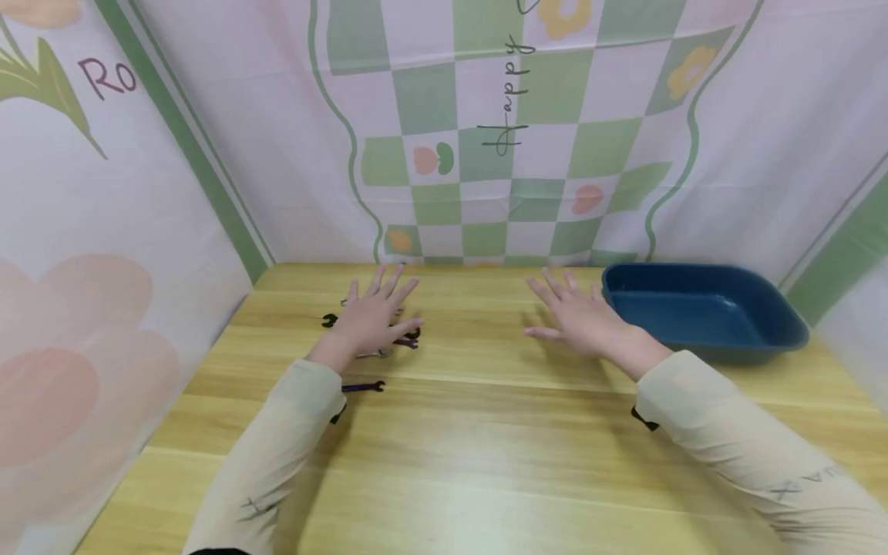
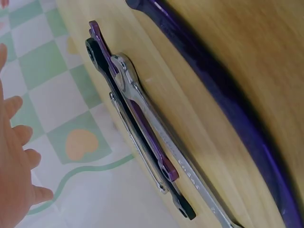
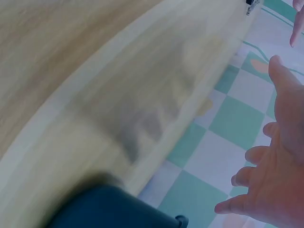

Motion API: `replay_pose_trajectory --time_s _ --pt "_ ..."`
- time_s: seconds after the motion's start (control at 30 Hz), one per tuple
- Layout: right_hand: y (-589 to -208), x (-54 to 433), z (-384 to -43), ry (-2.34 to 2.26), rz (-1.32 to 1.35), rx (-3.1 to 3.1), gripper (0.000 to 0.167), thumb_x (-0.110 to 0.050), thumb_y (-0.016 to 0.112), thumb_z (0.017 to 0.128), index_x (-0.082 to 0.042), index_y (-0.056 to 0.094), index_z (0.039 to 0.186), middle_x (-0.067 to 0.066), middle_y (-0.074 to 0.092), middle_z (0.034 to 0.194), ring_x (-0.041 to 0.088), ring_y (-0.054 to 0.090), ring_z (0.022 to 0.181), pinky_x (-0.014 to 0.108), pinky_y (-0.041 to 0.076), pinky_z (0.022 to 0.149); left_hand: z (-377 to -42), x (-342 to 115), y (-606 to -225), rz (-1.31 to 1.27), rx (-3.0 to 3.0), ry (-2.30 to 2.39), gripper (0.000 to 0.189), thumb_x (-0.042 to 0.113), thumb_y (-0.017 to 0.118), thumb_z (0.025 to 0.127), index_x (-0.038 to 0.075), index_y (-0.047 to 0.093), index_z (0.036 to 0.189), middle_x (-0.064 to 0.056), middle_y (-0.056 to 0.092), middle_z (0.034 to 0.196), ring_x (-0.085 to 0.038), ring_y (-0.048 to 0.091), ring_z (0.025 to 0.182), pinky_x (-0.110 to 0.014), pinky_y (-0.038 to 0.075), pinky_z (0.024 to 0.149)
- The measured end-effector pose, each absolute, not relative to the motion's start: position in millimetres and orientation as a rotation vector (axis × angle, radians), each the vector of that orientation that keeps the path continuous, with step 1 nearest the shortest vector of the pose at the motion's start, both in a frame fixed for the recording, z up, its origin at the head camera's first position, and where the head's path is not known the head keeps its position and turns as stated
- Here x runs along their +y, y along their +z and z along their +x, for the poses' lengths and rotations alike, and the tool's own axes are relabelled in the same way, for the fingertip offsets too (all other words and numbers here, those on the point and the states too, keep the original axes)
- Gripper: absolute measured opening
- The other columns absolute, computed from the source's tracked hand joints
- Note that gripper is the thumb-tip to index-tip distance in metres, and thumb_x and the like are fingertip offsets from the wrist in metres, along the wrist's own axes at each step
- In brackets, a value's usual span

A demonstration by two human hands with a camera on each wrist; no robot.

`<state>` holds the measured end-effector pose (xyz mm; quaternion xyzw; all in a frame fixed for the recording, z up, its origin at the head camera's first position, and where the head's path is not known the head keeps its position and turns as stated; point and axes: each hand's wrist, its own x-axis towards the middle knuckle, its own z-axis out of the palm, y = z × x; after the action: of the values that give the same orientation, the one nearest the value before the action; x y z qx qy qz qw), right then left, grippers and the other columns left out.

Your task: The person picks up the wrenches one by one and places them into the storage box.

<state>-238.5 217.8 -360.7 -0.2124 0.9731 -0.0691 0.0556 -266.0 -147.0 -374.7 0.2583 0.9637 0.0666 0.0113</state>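
Fingers spread, my left hand point(image 1: 368, 320) hovers over several wrenches at the left of the table, partly hiding them in the head view. The left wrist view shows them lying roughly side by side: a silver wrench point(image 2: 164, 135), a black wrench point(image 2: 114, 85), a purple wrench point(image 2: 142, 118) and a thin silver one point(image 2: 133, 140). Apart from this group, nearer the person, lies a dark purple wrench point(image 2: 223, 90). My right hand point(image 1: 583, 320), also with spread fingers and holding nothing, is above the table just left of a dark blue basin point(image 1: 701, 308).
The wooden table point(image 1: 472, 447) reaches back to a hanging cloth point(image 1: 486, 154) with green and white checks. Another patterned cloth point(image 1: 104, 308) hangs along the left side. The basin stands at the table's back right, near the right-hand cloth.
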Motion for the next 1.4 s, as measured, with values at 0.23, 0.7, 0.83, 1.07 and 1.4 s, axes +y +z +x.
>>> replay_pose_trajectory --time_s 0.23,0.7,0.83,1.07,1.4 --pt "-353.5 229.0 -237.8 -0.236 -0.613 2.953 0.09 -0.056 0.057 0.101 -0.014 0.012 0.166 0.021 0.001 0.169 0.05 -0.001 0.151 0.079 0.004 0.109 -266.7 -152.8 -374.4 0.808 3.007 0.178 0.076 0.062 0.042 0.104 0.029 0.013 0.166 -0.002 -0.007 0.17 -0.029 -0.015 0.154 -0.069 -0.006 0.116" --pt "-347.2 262.9 -233.1 -0.276 -0.502 2.931 0.103 -0.077 0.042 0.094 -0.015 0.005 0.167 0.025 -0.001 0.168 0.056 0.0 0.148 0.078 0.005 0.109 -263.7 -166.5 -373.1 0.735 3.059 0.181 0.068 0.056 0.048 0.104 0.022 0.035 0.162 -0.007 0.02 0.168 -0.038 0.015 0.153 -0.066 0.014 0.118" --pt "-347.4 271.6 -230.9 -0.282 -0.478 2.926 0.103 -0.077 0.043 0.095 -0.014 0.005 0.166 0.026 -0.001 0.168 0.057 0.001 0.147 0.078 0.005 0.109 -262.9 -172.2 -375.7 0.74 3.083 0.168 0.069 0.055 0.051 0.103 0.016 0.04 0.159 -0.012 0.031 0.164 -0.042 0.026 0.15 -0.065 0.023 0.116" --pt "-355.2 287.0 -225.6 -0.259 -0.454 2.928 0.1 -0.071 0.047 0.097 -0.01 0.007 0.166 0.028 0.002 0.167 0.058 0.005 0.146 0.078 0.008 0.109 -262.2 -181.0 -380.2 0.75 3.098 0.167 0.068 0.053 0.052 0.104 0.01 0.043 0.157 -0.017 0.04 0.158 -0.045 0.035 0.145 -0.062 0.031 0.114" --pt "-363.2 307.9 -220.8 -0.276 -0.443 2.928 0.093 -0.056 0.054 0.102 -0.005 0.008 0.165 0.031 0.006 0.165 0.059 0.01 0.145 0.075 0.014 0.111 -257.6 -196.6 -381.8 0.787 3.118 0.291 0.062 0.048 0.058 0.102 0.007 0.054 0.148 -0.021 0.055 0.145 -0.042 0.052 0.132 -0.056 0.04 0.11"
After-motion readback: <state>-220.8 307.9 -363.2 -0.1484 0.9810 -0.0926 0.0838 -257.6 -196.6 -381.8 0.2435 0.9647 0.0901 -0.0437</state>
